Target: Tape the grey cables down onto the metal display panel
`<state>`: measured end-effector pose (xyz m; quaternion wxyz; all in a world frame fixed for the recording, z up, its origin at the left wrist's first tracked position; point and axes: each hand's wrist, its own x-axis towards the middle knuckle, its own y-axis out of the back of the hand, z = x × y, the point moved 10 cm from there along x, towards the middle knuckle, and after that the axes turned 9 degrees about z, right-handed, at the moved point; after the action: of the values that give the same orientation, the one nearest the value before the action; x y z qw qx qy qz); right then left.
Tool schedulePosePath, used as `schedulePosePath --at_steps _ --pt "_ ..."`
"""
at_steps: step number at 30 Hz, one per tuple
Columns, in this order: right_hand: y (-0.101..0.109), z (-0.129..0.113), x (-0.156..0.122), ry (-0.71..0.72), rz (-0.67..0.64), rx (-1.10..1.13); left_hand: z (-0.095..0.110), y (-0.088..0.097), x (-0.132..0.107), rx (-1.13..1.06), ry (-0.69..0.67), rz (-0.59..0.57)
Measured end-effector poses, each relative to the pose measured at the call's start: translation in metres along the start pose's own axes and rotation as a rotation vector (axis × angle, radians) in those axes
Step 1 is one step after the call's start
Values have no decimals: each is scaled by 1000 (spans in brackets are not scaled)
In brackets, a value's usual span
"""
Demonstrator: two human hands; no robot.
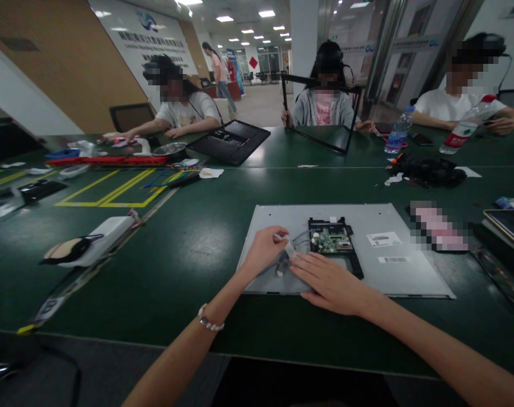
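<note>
A silver-grey flat panel, like the back of a display (403, 271), lies on the table before me. On its middle sits a black plastic bracket (356, 260) holding a green circuit board (333, 242), from which grey cables (300, 235) run left. My left hand (262, 249) pinches a pale tape strip (290, 249) between thumb and fingers over these cables. Stretched out flat, my right hand (331, 282) rests on the panel, its fingertips at the strip's lower end. A small cable connector (279, 271) shows just below the strip.
A phone with a pink case (439, 226) lies right of the panel. On the left is a white power strip (100, 240). Across the green table (189, 282), people sit, one holding a black frame (314, 138). Bottles (399, 133) and a black cover (231, 141) are farther back.
</note>
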<state>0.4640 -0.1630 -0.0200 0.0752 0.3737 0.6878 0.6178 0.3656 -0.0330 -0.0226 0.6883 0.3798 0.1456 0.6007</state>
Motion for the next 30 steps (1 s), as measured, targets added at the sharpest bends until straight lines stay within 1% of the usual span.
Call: schedulePosePath --at_steps 3,6,8,11,15,23,28,30 --pt "-6 1 1 -3 -19 10 11 6 -2 57 -89 44" --pt "-7 3 1 -11 -9 13 19 10 -4 132 -172 75" --pt "-7 3 1 -15 -7 18 24 7 -6 164 -232 48" --pt "-9 4 1 -29 -12 40 27 -2 -9 215 -294 -31" --pt "-6 5 3 -59 -13 82 27 -8 -10 236 -291 -75" --pt "6 -1 6 -73 26 142 25 -10 -12 221 -256 -108" --pt "3 5 5 -89 75 98 25 -9 -12 204 -259 -127" --pt "0 7 4 -85 76 74 24 -9 -12 199 -264 -137"
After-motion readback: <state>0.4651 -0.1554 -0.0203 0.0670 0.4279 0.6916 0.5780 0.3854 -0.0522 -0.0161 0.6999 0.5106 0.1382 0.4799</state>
